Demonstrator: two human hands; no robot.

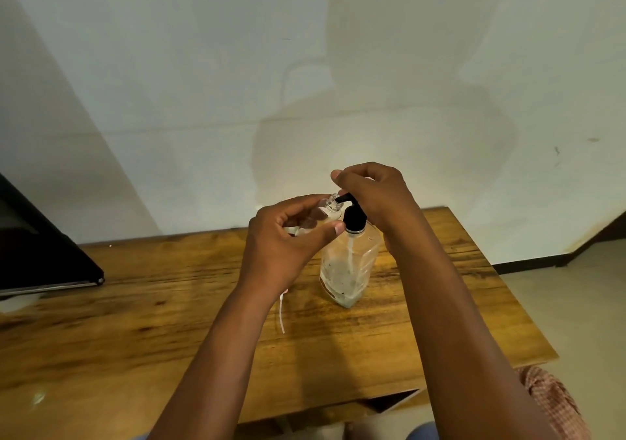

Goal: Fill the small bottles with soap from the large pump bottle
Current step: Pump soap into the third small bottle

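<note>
Bare wooden table [142,307] lies open across the lower left of the frame. The pump bottle [349,266] stands at centre, a thin white tube [281,314] lies just left of it, and a dark object [37,246] blocks the left edge.

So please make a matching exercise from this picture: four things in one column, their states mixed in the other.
Things:
1. left hand
2. right hand
3. pump bottle
4. white tube

States:
A. lies on the table
B. holds the small bottle
C. rests on the black pump head
D. stands upright

Pairs: 1-B, 2-C, 3-D, 4-A
</note>
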